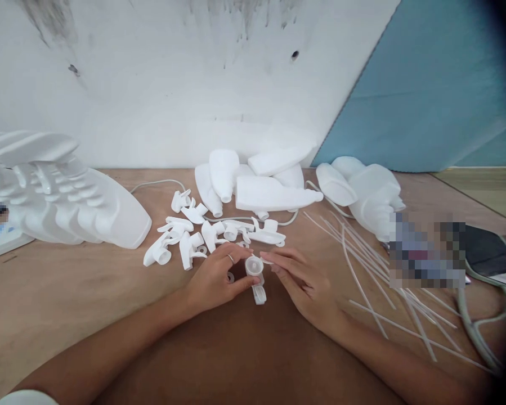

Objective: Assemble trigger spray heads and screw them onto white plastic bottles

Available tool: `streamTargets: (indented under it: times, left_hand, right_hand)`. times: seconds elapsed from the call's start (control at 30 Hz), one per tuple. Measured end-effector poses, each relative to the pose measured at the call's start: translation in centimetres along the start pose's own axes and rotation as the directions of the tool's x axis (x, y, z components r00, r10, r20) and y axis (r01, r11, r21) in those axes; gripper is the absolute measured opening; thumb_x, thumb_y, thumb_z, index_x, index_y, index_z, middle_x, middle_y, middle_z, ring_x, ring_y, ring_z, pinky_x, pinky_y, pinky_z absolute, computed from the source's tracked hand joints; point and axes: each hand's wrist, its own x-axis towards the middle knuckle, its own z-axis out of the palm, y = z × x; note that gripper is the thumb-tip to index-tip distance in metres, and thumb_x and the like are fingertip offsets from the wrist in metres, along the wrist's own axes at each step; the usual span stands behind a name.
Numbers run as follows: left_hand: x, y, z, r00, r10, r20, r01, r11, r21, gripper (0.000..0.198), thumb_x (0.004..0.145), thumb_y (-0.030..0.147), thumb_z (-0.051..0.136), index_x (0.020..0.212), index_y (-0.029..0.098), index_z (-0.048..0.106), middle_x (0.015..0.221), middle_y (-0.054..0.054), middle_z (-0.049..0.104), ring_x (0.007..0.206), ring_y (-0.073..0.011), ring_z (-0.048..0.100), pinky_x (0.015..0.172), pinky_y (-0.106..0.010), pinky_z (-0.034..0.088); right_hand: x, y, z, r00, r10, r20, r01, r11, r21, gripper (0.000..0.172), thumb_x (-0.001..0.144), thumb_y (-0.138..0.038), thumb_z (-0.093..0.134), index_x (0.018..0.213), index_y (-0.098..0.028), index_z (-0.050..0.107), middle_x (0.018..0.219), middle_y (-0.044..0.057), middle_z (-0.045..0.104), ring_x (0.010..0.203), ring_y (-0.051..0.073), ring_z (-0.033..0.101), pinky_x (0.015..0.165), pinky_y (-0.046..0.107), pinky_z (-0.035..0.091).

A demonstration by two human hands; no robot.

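My left hand (pixel 216 277), with a ring on one finger, grips a white spray trigger head (pixel 255 277) between thumb and fingers, its round collar turned up. My right hand (pixel 300 278) lies beside it with the fingers stretched out, the fingertips touching a small white piece at the collar's right side. A small clear ring (pixel 230 277) lies on the table under my left fingers. Both hands rest on the brown wooden table (pixel 244 349).
Several loose white trigger heads (pixel 185 236) lie just beyond my hands. White plastic bottles (pixel 269 188) are heaped behind them, with more bottles (pixel 368 194) at the right and a bagged stack (pixel 58 191) at the left. Thin clear dip tubes (pixel 375 275) spread over the right side.
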Motion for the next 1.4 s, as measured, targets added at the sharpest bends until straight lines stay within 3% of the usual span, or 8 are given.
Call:
streamTargets:
  times: [0.2, 0.4, 0.5, 0.67, 0.9, 1.1, 1.4]
  left_hand:
    - [0.06, -0.03, 0.09, 0.999, 0.044, 0.016, -0.045, 0.998, 0.04, 0.036, 0.087, 0.032, 0.068, 0.118, 0.018, 0.058, 0.122, -0.01, 0.065, 0.117, -0.0229, 0.057, 0.103, -0.041, 0.046]
    - [-0.21, -0.07, 0.1, 0.999, 0.037, 0.018, -0.037, 0.998, 0.053, 0.036, 0.088, 0.031, 0.065, 0.12, 0.018, 0.055, 0.12, -0.01, 0.064, 0.115, -0.0225, 0.058, 0.101, -0.04, 0.047]
    - [-0.32, 0.02, -0.02, 0.999, 0.035, 0.028, -0.037, 0.998, 0.054, 0.037, 0.089, 0.032, 0.064, 0.122, 0.02, 0.052, 0.119, -0.01, 0.064, 0.113, -0.0224, 0.058, 0.098, -0.04, 0.049]
    - [-0.45, 0.14, -0.05, 0.999, 0.037, 0.003, -0.037, 0.998, 0.056, 0.039, 0.088, 0.032, 0.064, 0.122, 0.021, 0.048, 0.122, -0.011, 0.062, 0.115, -0.0233, 0.058, 0.099, -0.042, 0.049]
    - [-0.47, -0.14, 0.04, 0.97, 0.245, 0.004, -0.242, 0.958, 0.156, 0.028, 0.092, 0.023, 0.059, 0.118, 0.022, 0.05, 0.124, -0.009, 0.063, 0.118, -0.0209, 0.056, 0.103, -0.04, 0.047]
    - [-0.41, -0.35, -0.14, 0.965, 0.262, 0.013, -0.258, 0.939, 0.227, 0.026, 0.092, 0.025, 0.06, 0.117, 0.021, 0.054, 0.122, -0.008, 0.066, 0.117, -0.0224, 0.058, 0.103, -0.041, 0.048]
    - [-0.37, -0.29, -0.21, 0.945, 0.328, -0.013, -0.315, 0.917, 0.245, 0.023, 0.093, 0.022, 0.057, 0.116, 0.019, 0.056, 0.113, -0.01, 0.068, 0.109, -0.0202, 0.062, 0.099, -0.038, 0.052]
  right_hand:
    - [0.49, 0.23, 0.13, 0.977, -0.166, 0.136, 0.173, 0.984, -0.041, 0.042, 0.095, -0.009, 0.047, 0.128, -0.032, 0.058, 0.11, 0.006, 0.059, 0.093, 0.015, 0.06, 0.077, 0.029, 0.053]
    - [0.27, 0.24, 0.22, 0.945, -0.174, 0.275, 0.195, 0.98, -0.05, 0.042, 0.095, -0.016, 0.05, 0.136, -0.025, 0.048, 0.123, 0.01, 0.056, 0.112, 0.019, 0.057, 0.093, 0.036, 0.052]
    - [0.04, 0.41, 0.32, 0.951, -0.14, 0.274, 0.165, 0.984, -0.068, 0.035, 0.095, -0.02, 0.052, 0.13, -0.024, 0.047, 0.125, 0.011, 0.056, 0.117, 0.02, 0.056, 0.097, 0.037, 0.05]
    - [-0.01, 0.36, 0.29, 0.955, -0.111, 0.276, 0.143, 0.984, -0.101, 0.024, 0.095, -0.023, 0.053, 0.119, -0.024, 0.05, 0.118, 0.009, 0.06, 0.109, 0.02, 0.06, 0.092, 0.034, 0.053]
    - [-0.09, 0.4, 0.03, 0.937, -0.115, 0.33, 0.158, 0.982, -0.107, 0.041, 0.094, -0.017, 0.049, 0.133, -0.025, 0.045, 0.129, 0.01, 0.056, 0.119, 0.02, 0.055, 0.099, 0.036, 0.05]
    - [-0.21, 0.53, 0.01, 0.914, -0.144, 0.379, 0.231, 0.953, -0.195, 0.042, 0.093, -0.014, 0.048, 0.134, -0.02, 0.044, 0.133, 0.013, 0.054, 0.12, 0.022, 0.053, 0.1, 0.04, 0.049]
    - [-0.08, 0.02, 0.57, 0.926, -0.181, 0.33, 0.274, 0.926, -0.261, 0.04, 0.091, -0.014, 0.049, 0.131, -0.019, 0.048, 0.121, 0.013, 0.062, 0.106, 0.025, 0.06, 0.088, 0.041, 0.054]
